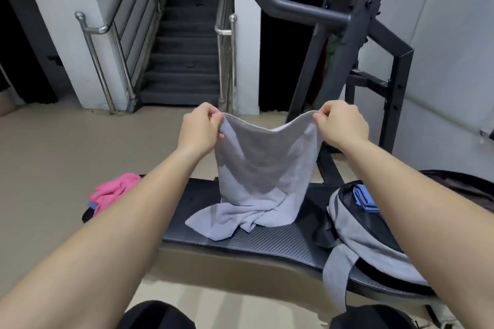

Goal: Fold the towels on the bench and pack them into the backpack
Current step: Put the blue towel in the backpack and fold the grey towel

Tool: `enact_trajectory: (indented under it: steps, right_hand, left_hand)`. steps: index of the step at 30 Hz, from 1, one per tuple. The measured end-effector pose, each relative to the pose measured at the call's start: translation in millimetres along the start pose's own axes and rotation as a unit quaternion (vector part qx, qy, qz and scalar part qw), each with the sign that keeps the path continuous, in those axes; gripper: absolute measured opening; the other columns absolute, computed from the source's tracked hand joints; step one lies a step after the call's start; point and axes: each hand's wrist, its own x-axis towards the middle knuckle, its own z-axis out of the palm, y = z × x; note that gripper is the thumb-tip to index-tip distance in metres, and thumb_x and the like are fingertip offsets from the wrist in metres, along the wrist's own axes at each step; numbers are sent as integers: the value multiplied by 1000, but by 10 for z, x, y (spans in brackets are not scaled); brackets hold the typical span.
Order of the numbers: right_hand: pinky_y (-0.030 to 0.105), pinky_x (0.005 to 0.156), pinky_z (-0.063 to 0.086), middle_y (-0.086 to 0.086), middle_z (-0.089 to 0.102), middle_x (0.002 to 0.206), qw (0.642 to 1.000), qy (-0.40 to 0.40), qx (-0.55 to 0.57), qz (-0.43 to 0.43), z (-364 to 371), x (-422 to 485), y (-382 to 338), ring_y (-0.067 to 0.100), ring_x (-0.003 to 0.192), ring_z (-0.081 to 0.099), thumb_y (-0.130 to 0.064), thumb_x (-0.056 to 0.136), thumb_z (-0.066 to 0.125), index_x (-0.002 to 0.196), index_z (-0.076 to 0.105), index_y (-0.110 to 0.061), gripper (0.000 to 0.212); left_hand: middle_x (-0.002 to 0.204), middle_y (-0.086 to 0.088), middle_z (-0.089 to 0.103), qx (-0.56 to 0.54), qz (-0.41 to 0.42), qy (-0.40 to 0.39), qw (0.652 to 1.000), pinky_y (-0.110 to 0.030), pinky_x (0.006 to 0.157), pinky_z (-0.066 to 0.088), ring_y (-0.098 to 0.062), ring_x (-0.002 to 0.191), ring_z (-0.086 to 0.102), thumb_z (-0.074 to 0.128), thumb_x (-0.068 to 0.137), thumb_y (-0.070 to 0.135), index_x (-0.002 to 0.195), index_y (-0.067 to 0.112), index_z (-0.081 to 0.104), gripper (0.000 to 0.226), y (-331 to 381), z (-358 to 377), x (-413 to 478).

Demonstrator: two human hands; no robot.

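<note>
While the light-grey terry towel [263, 168] hangs at 12 o'clock, hem bunched on the black padded surface [267, 243] | left grip [199, 125] and right grip [340, 125] each pinch a top corner | judged light, limp, non-slip; corners suit folding | grey fabric backpack [374, 246] at 3 o'clock

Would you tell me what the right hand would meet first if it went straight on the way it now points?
Probably the slanted black rack strut beyond the right hand, which pinches a corner of the grey towel. Nothing shows between them, though depth is unclear.
</note>
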Motion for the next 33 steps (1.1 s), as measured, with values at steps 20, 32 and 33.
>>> enact_trajectory:
  steps: [20, 32, 33]
  right_hand:
    - [18, 69, 46, -8, 67, 75, 942, -223, 215, -129, 1985, -1147, 186, 5, 73, 60, -28, 92, 67, 115, 71, -29, 24]
    - [15, 57, 36, -6, 57, 73, 950, -76, 302, 33, 1783, -776, 658, 5, 66, 49, -20, 100, 55, 92, 64, -19, 13]
    - [13, 57, 35, -6, 58, 73, 958, -66, 275, 40, 1779, -759, 708, 7, 69, 51, -20, 99, 55, 91, 65, -19, 12]
  left_hand:
    - [83, 5, 74, -63, -27, -153, 986, -19, 67, 53, -9, 74, 68, 73, 89, 27, 94, 22, 76, 8, -1213, 1118, -939]
    - [75, 17, 64, 130, 30, -212, 968, -30, 66, 46, -6, 74, 59, 71, 86, 40, 86, 32, 67, 9, -1524, 1151, -767]
    - [80, 19, 65, 116, 33, -211, 970, -28, 67, 46, -1, 78, 59, 68, 88, 40, 89, 32, 68, 8, -1514, 1135, -743]
